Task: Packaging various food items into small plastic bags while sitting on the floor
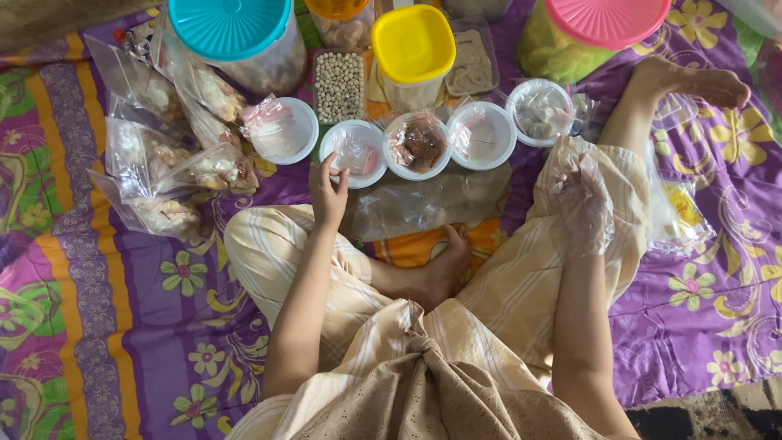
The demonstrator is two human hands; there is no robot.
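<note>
I sit cross-legged on a purple flowered cloth (122,326). My left hand (327,189) is bare and reaches to the rim of a small white bowl (352,151) holding a little plastic packet. My right hand (583,205) wears a thin clear plastic glove and rests on my right knee, holding nothing. A row of white bowls lies in front of me: one with a pink-tied packet (283,130), one with brown filling (417,145), one nearly bare (482,134), one with pale lumps (538,112).
Filled plastic bags (167,163) pile at the left. Behind the bowls stand a teal-lidded jar (236,33), a yellow-lidded tub (414,50), a pink-lidded jar (588,28) and a tray of round beans (339,85). Clear bags (423,204) lie by my foot; a yellow packet (684,213) at right.
</note>
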